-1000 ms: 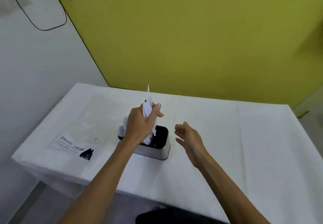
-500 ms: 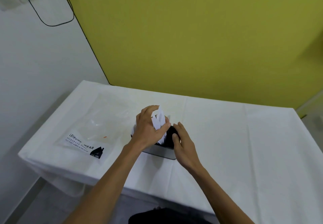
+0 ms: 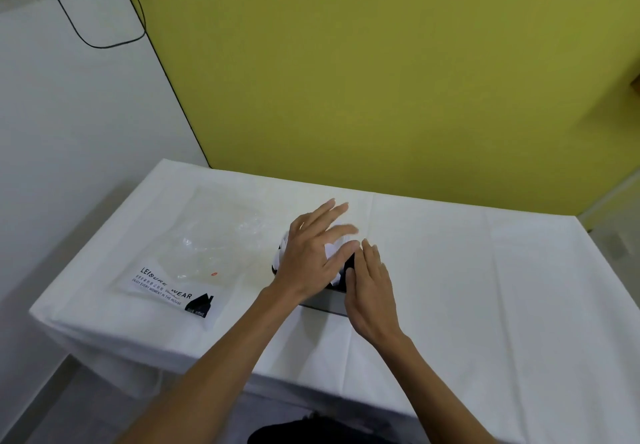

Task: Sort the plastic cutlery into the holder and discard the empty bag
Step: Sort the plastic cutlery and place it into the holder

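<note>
A dark holder with a grey base (image 3: 325, 303) stands near the middle of the table, mostly hidden by both hands. White plastic cutlery (image 3: 333, 249) sticks up out of it. My left hand (image 3: 311, 253) hovers over the cutlery with its fingers spread and straight, holding nothing. My right hand (image 3: 372, 286) lies flat against the holder's right side, fingers straight. The clear plastic bag (image 3: 204, 253) with black print and a house logo lies flat on the table, left of the holder.
The table (image 3: 467, 287) is covered by a white cloth and stands against a yellow wall. A white wall with a black cable is at the left. The table's front edge is close to me.
My left hand let go of the cutlery bundle and spread its fingers above it. My right hand came in from the right and now rests against the holder.
</note>
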A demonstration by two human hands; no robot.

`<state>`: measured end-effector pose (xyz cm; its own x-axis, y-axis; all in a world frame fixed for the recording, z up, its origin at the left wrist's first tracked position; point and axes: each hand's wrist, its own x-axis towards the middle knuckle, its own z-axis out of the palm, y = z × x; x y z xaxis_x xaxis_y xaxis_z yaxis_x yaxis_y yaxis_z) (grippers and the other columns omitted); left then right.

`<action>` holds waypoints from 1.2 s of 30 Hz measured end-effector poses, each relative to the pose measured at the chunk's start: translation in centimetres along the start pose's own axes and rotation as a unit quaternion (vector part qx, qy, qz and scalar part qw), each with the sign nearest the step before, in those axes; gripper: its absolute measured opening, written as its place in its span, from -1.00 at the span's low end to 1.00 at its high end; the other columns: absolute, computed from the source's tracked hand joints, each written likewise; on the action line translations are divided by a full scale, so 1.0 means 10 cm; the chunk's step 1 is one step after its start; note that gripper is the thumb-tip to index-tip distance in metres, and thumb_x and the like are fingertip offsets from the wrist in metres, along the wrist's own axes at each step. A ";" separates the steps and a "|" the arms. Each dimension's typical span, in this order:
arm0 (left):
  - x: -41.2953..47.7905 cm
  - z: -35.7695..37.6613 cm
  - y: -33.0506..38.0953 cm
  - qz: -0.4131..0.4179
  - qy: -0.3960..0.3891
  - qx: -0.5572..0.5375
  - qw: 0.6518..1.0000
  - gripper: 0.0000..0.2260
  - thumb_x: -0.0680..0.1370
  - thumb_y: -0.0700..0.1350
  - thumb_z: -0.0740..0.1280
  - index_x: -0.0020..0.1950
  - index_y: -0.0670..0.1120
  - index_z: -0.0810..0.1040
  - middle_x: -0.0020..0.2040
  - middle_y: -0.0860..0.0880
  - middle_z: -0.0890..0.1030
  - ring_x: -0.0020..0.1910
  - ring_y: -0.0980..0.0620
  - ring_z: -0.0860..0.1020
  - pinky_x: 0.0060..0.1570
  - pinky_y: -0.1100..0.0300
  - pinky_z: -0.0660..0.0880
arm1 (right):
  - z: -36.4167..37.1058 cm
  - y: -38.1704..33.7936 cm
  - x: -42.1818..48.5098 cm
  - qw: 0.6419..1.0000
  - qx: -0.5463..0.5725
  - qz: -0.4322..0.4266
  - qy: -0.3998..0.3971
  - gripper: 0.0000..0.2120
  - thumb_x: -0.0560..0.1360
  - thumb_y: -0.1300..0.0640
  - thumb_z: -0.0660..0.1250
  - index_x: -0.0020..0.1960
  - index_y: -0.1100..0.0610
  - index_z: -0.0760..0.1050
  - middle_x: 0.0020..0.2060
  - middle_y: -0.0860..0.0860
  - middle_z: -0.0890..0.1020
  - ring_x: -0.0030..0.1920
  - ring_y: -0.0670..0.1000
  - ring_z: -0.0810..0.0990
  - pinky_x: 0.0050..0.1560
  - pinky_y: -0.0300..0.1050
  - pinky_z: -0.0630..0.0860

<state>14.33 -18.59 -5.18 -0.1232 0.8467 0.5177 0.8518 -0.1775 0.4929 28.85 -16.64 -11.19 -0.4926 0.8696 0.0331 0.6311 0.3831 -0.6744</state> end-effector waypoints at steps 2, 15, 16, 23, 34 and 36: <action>-0.04 0.05 -0.08 -0.024 -0.045 0.020 0.999 -0.67 0.60 0.14 0.24 0.27 0.08 0.63 0.49 0.02 0.45 0.56 0.09 0.24 0.36 -0.16 0.30 | 0.00 -0.02 0.00 1.000 -0.012 0.001 0.004 -0.36 0.61 -0.10 -0.24 0.62 0.12 0.05 0.62 0.02 0.02 0.62 0.02 -0.09 0.60 0.01 -0.05; 0.03 0.04 -0.06 -0.010 -0.149 0.028 0.988 -0.47 0.65 0.10 -0.10 0.41 -0.05 0.50 0.50 0.01 0.44 0.56 0.09 0.23 0.43 -0.14 0.20 | 0.08 -0.05 -0.01 0.995 -0.046 -0.054 0.074 -0.57 0.67 0.24 0.06 0.52 0.29 0.24 0.55 0.18 0.24 0.59 0.16 0.12 0.57 0.09 0.12; 0.01 0.04 -0.10 -0.006 -0.171 0.049 0.984 -0.43 0.64 0.10 -0.15 0.49 -0.04 0.42 0.53 0.01 0.39 0.58 0.10 0.19 0.46 -0.13 0.17 | 0.09 -0.04 -0.01 0.995 -0.047 -0.053 0.071 -0.57 0.68 0.21 0.04 0.52 0.30 0.24 0.55 0.19 0.24 0.59 0.16 0.11 0.57 0.10 0.12; -0.10 0.05 -0.06 -0.011 -0.152 0.066 0.986 -0.47 0.69 0.06 -0.04 0.65 -0.04 -0.01 0.64 0.04 0.09 0.61 0.15 0.00 0.55 -0.06 0.00 | 0.13 -0.02 -0.02 0.992 -0.074 -0.071 0.072 -0.51 0.66 0.16 -0.05 0.52 0.35 0.24 0.50 0.26 0.31 0.56 0.22 0.18 0.54 0.07 0.09; -0.16 0.06 -0.14 0.054 -0.202 0.131 0.969 -0.47 0.68 0.04 -0.14 0.64 -0.08 0.11 0.64 0.03 0.12 0.62 0.13 -0.01 0.54 -0.11 0.06 | 0.24 0.10 0.01 0.995 -0.057 -0.023 0.073 -0.39 0.69 -0.13 -0.22 0.62 0.18 0.06 0.62 0.04 0.05 0.62 -0.02 -0.07 0.60 -0.05 0.03; -0.18 0.10 -0.21 0.059 -0.199 0.148 0.967 -0.50 0.69 0.00 -0.11 0.62 -0.10 0.17 0.64 -0.01 0.12 0.63 0.07 -0.01 0.55 -0.11 0.09 | 0.21 0.06 0.01 0.996 -0.039 -0.017 0.073 -0.49 0.72 0.02 -0.07 0.62 0.17 0.04 0.62 0.03 0.04 0.62 -0.03 -0.07 0.60 -0.10 -0.01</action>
<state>13.26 -19.27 -7.86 0.1392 0.9657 0.2193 0.9635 -0.1832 0.1952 27.94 -16.98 -13.15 -0.4259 0.8895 0.1655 0.6625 0.4312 -0.6125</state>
